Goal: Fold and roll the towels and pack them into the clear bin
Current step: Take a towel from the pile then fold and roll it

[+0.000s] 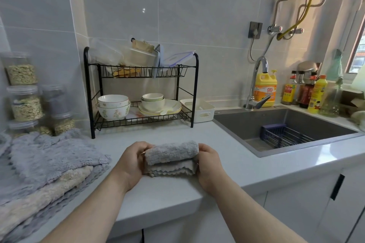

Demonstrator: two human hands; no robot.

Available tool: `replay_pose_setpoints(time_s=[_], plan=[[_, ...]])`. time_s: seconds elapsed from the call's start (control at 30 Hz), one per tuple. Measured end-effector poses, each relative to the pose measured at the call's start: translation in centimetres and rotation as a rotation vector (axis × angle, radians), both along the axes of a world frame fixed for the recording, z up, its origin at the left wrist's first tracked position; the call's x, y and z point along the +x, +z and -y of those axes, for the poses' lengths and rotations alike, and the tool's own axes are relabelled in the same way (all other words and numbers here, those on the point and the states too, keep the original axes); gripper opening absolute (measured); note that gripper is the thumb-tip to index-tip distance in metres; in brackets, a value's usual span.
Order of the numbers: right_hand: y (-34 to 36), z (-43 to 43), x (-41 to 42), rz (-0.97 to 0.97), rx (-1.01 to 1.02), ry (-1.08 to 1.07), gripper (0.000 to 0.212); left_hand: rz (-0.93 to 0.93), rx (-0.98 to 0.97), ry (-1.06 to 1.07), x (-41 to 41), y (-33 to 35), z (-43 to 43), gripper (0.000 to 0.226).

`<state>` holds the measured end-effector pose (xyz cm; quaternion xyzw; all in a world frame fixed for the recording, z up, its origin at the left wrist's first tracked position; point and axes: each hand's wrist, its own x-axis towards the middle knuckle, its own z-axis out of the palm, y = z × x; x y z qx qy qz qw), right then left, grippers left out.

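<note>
- Both hands are on one grey towel (171,153) right in the middle of the frame, low on the worktop (167,195).
- The left hand (132,162) grips the towel's left end, and the right hand (207,163) grips its right end, fingers curled round it.
- The towel is partly rolled: fat roll on top, flat scalloped edges poking out underneath.
- The pile of towels (49,162), grey and cream, sits at the lower left, well apart from the hands.
- There's a black dish rack (141,89) behind, and the sink (286,122) off to the right.
</note>
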<state>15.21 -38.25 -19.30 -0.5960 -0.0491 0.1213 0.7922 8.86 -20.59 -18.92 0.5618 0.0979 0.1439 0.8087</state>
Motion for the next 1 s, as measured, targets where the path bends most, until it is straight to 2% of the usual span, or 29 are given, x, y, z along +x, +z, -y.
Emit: replay_pose_setpoints(time_s=[0.03, 0.1, 0.17, 0.23, 0.3, 0.4, 0.5, 0.6, 0.77, 0.9, 1.0], plan=[[-0.1, -0.1, -0.1, 0.031, -0.023, -0.014, 0.032, 0.026, 0.109, 0.042, 0.1, -0.2, 0.0, 0.015], [-0.1, -0.3, -0.6, 0.099, -0.072, -0.041, 0.018, 0.067, 0.456, 0.162, 0.4, -0.8, 0.1, 0.023], [-0.4, -0.5, -0.7, 0.233, -0.208, -0.063, 0.017, 0.103, 0.722, 0.248, 0.6, -1.2, 0.8, 0.036], [-0.8, -0.7, -0.9, 0.378, -0.428, -0.024, 0.045, 0.124, 0.818, 0.250, 0.6, -1.4, 1.0, 0.051], [-0.8, -0.8, -1.2, 0.415, -0.555, 0.028, 0.068, 0.134, 0.838, 0.250, 0.8, -1.6, 0.6, 0.055], [-0.4, -0.8, -1.7, 0.417, -0.663, 0.116, 0.079, 0.056, 0.759, 0.223, 0.8, -1.5, 0.0, 0.055], [-0.3, -0.7, -1.7, 0.435, -0.694, 0.080, 0.076, -0.059, 0.601, 0.037, 0.5, -1.3, -0.2, 0.064], [-0.5, -0.4, -0.8, 0.345, -0.577, -0.004, 0.068, -0.036, 0.603, 0.060, 0.8, -1.4, -0.2, 0.064], [-0.7, -0.3, -0.2, 0.230, -0.296, 0.000, 0.031, 0.090, 0.401, 0.227, 1.1, -1.1, -0.5, 0.042], [-0.5, -0.4, -0.5, 0.235, -0.164, 0.017, 0.031, 0.122, 0.265, 0.215, 0.9, -0.7, -0.4, 0.037], [-0.5, -0.3, -0.7, 0.253, -0.158, 0.000, 0.044, 0.125, 0.268, 0.231, 1.0, -0.9, -0.4, 0.040]])
